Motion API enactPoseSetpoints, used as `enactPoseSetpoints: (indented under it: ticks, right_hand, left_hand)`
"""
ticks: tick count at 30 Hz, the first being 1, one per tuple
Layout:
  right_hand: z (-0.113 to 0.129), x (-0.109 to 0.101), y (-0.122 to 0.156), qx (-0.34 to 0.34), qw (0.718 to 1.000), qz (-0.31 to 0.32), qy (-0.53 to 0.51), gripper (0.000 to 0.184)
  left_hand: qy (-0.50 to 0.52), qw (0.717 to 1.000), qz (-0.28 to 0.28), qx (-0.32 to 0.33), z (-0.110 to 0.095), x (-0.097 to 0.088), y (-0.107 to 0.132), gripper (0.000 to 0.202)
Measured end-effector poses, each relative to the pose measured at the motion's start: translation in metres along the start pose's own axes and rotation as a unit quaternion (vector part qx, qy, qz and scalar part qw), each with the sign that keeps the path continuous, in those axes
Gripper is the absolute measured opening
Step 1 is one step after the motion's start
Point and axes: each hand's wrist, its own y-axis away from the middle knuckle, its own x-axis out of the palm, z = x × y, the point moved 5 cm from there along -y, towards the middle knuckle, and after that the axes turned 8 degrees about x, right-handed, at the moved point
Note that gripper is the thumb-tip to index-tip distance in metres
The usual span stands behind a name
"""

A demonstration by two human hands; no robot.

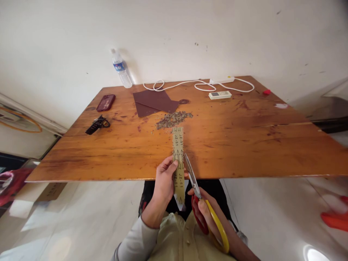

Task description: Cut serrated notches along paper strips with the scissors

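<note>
Between the thumb and fingers of my left hand (165, 179) is a narrow strip of sandpaper (178, 143), its tan printed back with arrows and "JZ-51" facing up. Its edges look jagged, and the near end is cut ragged. My right hand (209, 212) is closed round scissors (192, 176) with one red and one yellow handle. The scissor blades point away from me, just right of the strip's edge. Beyond the strip's far end lies a heap of small clippings (174, 119).
Dark maroon sheets (152, 101) lie behind the clippings on the wooden table (244, 145). A phone (106, 103), a black object (97, 124) and a plastic bottle (121, 69) are left. A white power strip (222, 79) with cable and a small white box (220, 95) sit back right.
</note>
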Motion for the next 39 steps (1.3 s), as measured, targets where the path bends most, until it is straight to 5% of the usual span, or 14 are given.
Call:
enactPoseSetpoints:
  ticks: [8,17,27,39]
  right_hand:
    - [0.023,-0.005,0.005,-0.041,0.993,0.001,0.108,0.032]
    - [-0.006,-0.001,-0.003,-0.019,0.984,-0.018,0.177,0.015]
    - [-0.019,-0.007,0.011,-0.030,0.996,0.019,0.079,0.038]
    - [-0.018,-0.024,0.019,-0.017,0.999,0.025,0.028,0.058]
  left_hand:
    - [0.023,0.998,0.025,0.049,0.004,0.002,-0.003,0.030]
    - [-0.036,0.993,0.082,0.075,0.001,0.000,0.014,0.025]
    - [0.009,1.000,0.006,-0.002,0.008,-0.007,0.015,0.028]
    - [-0.053,0.998,0.040,0.018,0.003,-0.007,0.019,0.036]
